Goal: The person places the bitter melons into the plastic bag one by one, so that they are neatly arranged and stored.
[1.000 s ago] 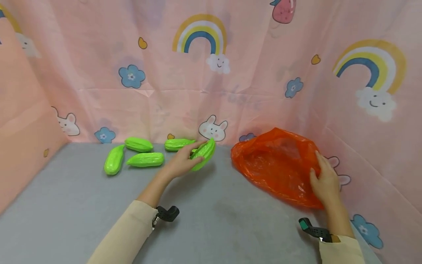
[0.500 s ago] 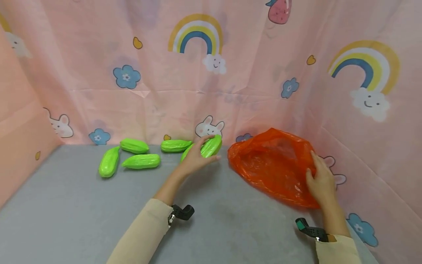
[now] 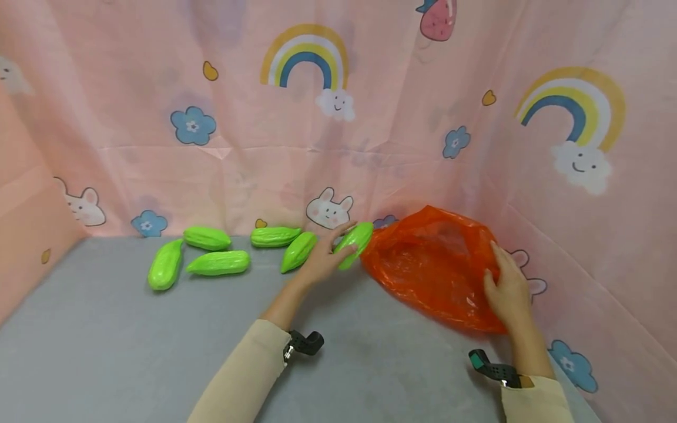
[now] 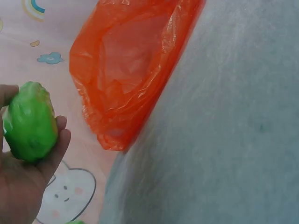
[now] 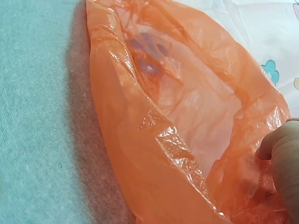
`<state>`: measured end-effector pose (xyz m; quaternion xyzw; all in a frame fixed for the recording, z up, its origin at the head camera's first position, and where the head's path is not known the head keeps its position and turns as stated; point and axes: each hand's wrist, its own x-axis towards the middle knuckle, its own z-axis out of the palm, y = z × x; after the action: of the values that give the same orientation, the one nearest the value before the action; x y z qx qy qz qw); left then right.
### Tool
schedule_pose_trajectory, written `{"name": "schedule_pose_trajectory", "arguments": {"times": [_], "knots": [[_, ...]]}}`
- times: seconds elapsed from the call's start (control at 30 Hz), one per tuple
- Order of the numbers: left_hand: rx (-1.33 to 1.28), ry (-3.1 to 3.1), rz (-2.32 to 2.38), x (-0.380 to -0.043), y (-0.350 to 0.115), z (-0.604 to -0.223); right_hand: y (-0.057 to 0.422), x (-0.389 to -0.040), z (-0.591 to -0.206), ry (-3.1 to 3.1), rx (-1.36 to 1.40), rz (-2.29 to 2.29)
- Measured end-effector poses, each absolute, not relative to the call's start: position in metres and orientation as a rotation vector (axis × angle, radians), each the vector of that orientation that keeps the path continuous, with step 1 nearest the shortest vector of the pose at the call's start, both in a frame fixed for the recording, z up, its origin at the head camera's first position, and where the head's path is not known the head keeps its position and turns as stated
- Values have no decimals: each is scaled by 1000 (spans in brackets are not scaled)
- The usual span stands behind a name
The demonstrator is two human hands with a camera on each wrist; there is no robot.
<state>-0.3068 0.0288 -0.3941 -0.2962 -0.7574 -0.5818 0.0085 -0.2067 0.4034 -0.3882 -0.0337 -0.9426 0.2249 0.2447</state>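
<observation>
My left hand (image 3: 324, 258) grips a bright green, ridged gourd (image 3: 355, 244) above the table, just left of the bag. In the left wrist view, fingers and thumb wrap the gourd (image 4: 32, 122) with its blunt end toward the camera. A thin orange-red plastic bag (image 3: 423, 282) lies on its side with a wide mouth. At its right edge, my right hand (image 3: 509, 291) pinches the film between thumb and fingers. The right wrist view shows the thumb (image 5: 286, 154) at the rim of the bag (image 5: 140, 163); the other fingers are mostly hidden.
Several similar green gourds lie at the back left, among them one gourd (image 3: 298, 251) near my left hand and another (image 3: 165, 264) farthest left. A pink printed cloth (image 3: 391, 117) hangs behind and at both sides of the grey tabletop (image 3: 174, 352).
My left hand has carried the gourd rightward, past the gourd left behind it, to the bag's left edge. My right hand keeps its hold on the bag. The view has shifted slightly right.
</observation>
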Motion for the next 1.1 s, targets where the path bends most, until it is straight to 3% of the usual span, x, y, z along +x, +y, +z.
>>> {"name": "schedule_pose_trajectory", "arguments": {"times": [0.23, 0.47, 1.1], "knots": [[-1140, -2291, -1770, -316, 42, -406, 403, -206, -388, -2562, -68, 605], [-957, -2329, -1913, -317, 54, -408, 403, -205, -386, -2567, -67, 609], [-873, -2234, -1911, -314, 94, -401, 403, -205, -385, -2551, -49, 583]]}}
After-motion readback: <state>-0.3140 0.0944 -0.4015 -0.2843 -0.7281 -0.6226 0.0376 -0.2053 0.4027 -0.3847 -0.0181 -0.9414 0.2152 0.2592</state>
